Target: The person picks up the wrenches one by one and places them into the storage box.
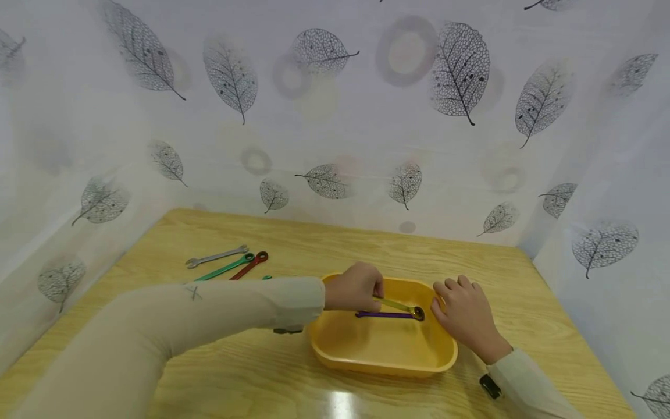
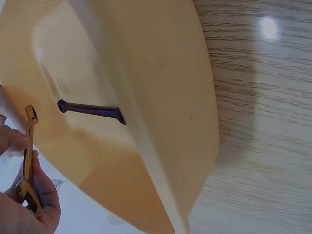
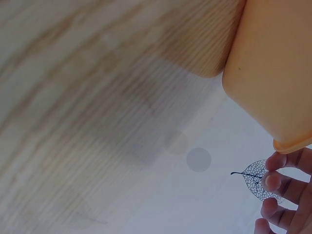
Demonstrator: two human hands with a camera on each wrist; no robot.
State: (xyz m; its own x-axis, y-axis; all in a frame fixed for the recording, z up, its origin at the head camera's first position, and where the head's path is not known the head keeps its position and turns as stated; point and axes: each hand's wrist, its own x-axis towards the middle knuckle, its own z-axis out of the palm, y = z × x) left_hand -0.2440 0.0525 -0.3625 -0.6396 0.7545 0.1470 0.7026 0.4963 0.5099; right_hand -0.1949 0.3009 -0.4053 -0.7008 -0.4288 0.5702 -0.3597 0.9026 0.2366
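A yellow plastic tub (image 1: 384, 368) stands on the table, with a purple wrench (image 1: 387, 315) lying on its floor. My left hand (image 1: 356, 288) reaches over the tub's left side and pinches a yellow wrench (image 1: 395, 304) between thumb and fingers. In the left wrist view this gold-toned wrench (image 2: 29, 151) is held over the tub, apart from the purple wrench (image 2: 92, 109). At the right rim, my right hand (image 1: 467, 311) holds the tub, thumb on the inner side. The right wrist view shows the fingers (image 3: 287, 187) outside, one fingertip right at the rim.
Left of the tub lie a silver wrench (image 1: 217, 256), a green wrench (image 1: 225, 268) and a red wrench (image 1: 251, 265). The end of another green piece (image 1: 267, 277) shows above the left sleeve, which hides the rest. Leaf-patterned cloth (image 1: 335, 128) surrounds the wooden table (image 1: 460, 254).
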